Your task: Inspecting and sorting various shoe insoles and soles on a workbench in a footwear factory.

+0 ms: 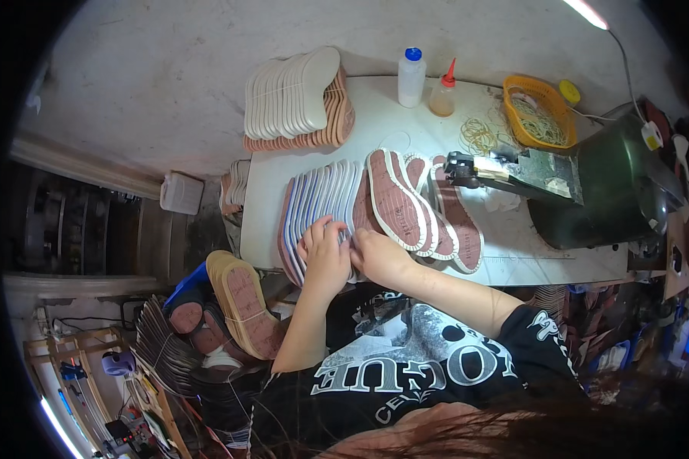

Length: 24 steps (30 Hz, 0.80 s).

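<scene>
A row of insoles (323,195) with white and blue edges stands packed together on the white table. My left hand (325,249) lies over its near end, fingers bent against the edges. Close beside it, my right hand (379,256) has its thumb and fingers drawn together at the row's right side. The fingertips of both hands meet there, and whatever they pinch is too small or hidden to make out. Just to the right, several reddish-brown insoles (396,203) with white wrapped rims lean over one another, overlapping like fallen cards.
Tied bundles of pale insoles (295,92) sit at the back left. Behind are a white bottle (411,80), a red-tipped glue bottle (442,98) and an orange basket (540,115) of rubber bands. A dark green machine (589,191) fills the right; more insoles (245,302) are below left.
</scene>
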Each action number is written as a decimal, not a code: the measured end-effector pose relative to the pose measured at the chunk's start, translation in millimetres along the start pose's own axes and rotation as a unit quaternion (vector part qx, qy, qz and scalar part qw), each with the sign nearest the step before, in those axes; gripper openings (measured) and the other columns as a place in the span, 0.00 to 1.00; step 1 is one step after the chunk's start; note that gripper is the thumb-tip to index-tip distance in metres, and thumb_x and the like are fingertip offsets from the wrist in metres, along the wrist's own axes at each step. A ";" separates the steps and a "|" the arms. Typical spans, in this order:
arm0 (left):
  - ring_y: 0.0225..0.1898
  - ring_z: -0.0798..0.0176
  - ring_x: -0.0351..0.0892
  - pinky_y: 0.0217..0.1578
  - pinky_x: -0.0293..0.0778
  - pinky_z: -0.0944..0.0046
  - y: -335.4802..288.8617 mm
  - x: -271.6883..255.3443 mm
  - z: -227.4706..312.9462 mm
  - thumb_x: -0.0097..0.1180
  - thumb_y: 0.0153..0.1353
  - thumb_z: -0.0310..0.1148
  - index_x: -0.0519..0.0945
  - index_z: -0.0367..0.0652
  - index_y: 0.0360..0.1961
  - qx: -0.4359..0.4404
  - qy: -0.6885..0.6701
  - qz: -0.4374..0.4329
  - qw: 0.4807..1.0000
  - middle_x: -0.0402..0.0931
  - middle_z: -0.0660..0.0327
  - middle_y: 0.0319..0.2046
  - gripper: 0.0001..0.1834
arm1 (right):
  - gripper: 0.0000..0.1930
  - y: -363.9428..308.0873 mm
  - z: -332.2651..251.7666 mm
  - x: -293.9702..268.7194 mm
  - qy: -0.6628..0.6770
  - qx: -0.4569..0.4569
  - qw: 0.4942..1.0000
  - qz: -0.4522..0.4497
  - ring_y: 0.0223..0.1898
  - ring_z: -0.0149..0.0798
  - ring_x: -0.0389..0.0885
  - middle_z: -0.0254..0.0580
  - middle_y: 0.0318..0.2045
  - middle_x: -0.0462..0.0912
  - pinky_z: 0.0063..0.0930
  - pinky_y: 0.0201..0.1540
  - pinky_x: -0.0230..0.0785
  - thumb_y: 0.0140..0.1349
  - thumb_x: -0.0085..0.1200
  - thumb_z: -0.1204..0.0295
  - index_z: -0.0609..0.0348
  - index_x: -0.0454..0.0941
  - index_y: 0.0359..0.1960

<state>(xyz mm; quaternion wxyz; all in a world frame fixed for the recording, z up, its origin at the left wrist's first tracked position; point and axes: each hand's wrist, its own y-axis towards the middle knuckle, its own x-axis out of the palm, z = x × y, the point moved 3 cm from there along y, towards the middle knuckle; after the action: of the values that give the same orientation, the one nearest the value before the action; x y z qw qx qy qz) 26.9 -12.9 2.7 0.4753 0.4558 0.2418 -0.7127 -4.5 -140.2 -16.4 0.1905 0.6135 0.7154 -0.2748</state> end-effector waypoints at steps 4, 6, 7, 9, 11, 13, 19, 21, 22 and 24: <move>0.61 0.47 0.55 0.59 0.46 0.47 -1.2 3.7 -0.1 0.52 0.52 0.28 0.70 0.44 0.46 -0.007 -0.014 0.008 1.000 0.59 0.52 0.59 0.17 | 0.11 -0.1 3.4 1.4 0.040 -0.034 0.998 0.041 0.33 0.62 0.78 0.63 0.29 0.77 0.48 0.37 0.71 0.57 0.50 0.72 0.69 0.68 0.33; 0.63 0.45 0.53 0.60 0.44 0.44 -0.4 4.4 2.8 0.51 0.53 0.28 0.69 0.42 0.47 -0.009 -0.004 0.025 1.000 0.55 0.48 0.61 0.18 | 0.10 -1.4 5.8 -3.0 0.075 -0.007 0.996 0.053 0.32 0.62 0.78 0.63 0.28 0.77 0.49 0.36 0.71 0.57 0.49 0.72 0.69 0.68 0.32; 0.63 0.45 0.53 0.60 0.44 0.44 -0.1 3.6 4.2 0.51 0.53 0.28 0.69 0.42 0.47 -0.008 -0.005 0.024 1.000 0.55 0.48 0.61 0.18 | 0.10 -4.8 3.9 -11.6 0.061 -0.020 0.995 0.070 0.32 0.62 0.78 0.61 0.27 0.77 0.48 0.36 0.71 0.56 0.50 0.72 0.68 0.69 0.32; 0.62 0.46 0.54 0.60 0.44 0.44 0.4 2.7 3.7 0.52 0.54 0.29 0.70 0.41 0.47 -0.032 -0.010 0.032 0.999 0.57 0.48 0.60 0.17 | 0.10 -16.7 -5.5 -38.8 0.046 -0.033 0.994 0.088 0.31 0.62 0.77 0.60 0.26 0.77 0.47 0.35 0.71 0.56 0.51 0.71 0.68 0.69 0.32; 0.63 0.48 0.54 0.61 0.45 0.46 2.7 -3.8 -1.4 0.52 0.57 0.30 0.70 0.40 0.48 -0.044 -0.030 0.073 0.996 0.57 0.49 0.60 0.17 | 0.09 -36.1 -19.2 -75.3 0.126 -0.037 0.990 0.060 0.28 0.46 0.78 0.51 0.24 0.76 0.34 0.32 0.70 0.56 0.53 0.72 0.67 0.70 0.34; 0.63 0.50 0.54 0.62 0.46 0.48 9.3 -6.7 -1.3 0.52 0.59 0.32 0.69 0.39 0.49 -0.056 -0.049 0.115 0.991 0.56 0.49 0.61 0.17 | 0.12 -49.8 -7.8 -91.3 0.187 -0.069 0.978 0.056 0.28 0.34 0.77 0.44 0.25 0.76 0.26 0.33 0.69 0.56 0.54 0.72 0.67 0.71 0.38; 0.46 0.66 0.75 0.52 0.68 0.65 52.7 -4.8 79.0 0.58 0.60 0.35 0.70 0.35 0.52 -0.100 -0.750 -0.120 0.643 0.74 0.56 0.48 0.22 | 0.16 -75.5 20.4 -111.1 0.563 -0.042 0.820 -0.087 0.41 0.26 0.75 0.35 0.39 0.77 0.21 0.46 0.67 0.64 0.53 0.63 0.64 0.72 0.45; 0.42 0.69 0.77 0.47 0.71 0.69 56.9 -2.7 108.2 0.58 0.59 0.33 0.71 0.35 0.51 -0.079 -0.755 -0.125 0.639 0.78 0.60 0.42 0.21 | 0.21 -72.3 24.6 -112.1 0.744 0.003 0.656 -0.130 0.42 0.27 0.75 0.37 0.41 0.77 0.25 0.47 0.68 0.64 0.52 0.57 0.64 0.72 0.46; 0.42 0.69 0.76 0.47 0.70 0.69 57.0 -1.0 120.5 0.58 0.59 0.32 0.71 0.35 0.51 -0.056 -0.745 -0.162 0.644 0.78 0.59 0.43 0.20 | 0.27 -67.4 27.0 -116.8 0.694 -0.003 0.714 -0.094 0.44 0.28 0.76 0.40 0.43 0.78 0.27 0.48 0.69 0.62 0.52 0.50 0.65 0.72 0.48; 0.44 0.70 0.76 0.48 0.70 0.69 58.4 8.3 137.6 0.57 0.59 0.29 0.71 0.35 0.49 -0.026 -0.741 -0.220 0.634 0.77 0.58 0.43 0.18 | 0.28 -69.5 39.2 -121.9 0.677 -0.044 0.727 -0.108 0.45 0.28 0.76 0.41 0.44 0.78 0.26 0.49 0.68 0.61 0.53 0.49 0.65 0.72 0.49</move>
<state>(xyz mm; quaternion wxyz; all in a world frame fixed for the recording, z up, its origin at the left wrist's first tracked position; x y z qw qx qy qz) 20.5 -149.0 64.8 0.3354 -0.3044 -0.0802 -0.8879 -54.0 -265.7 38.6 -0.3482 0.5458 0.7277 0.2266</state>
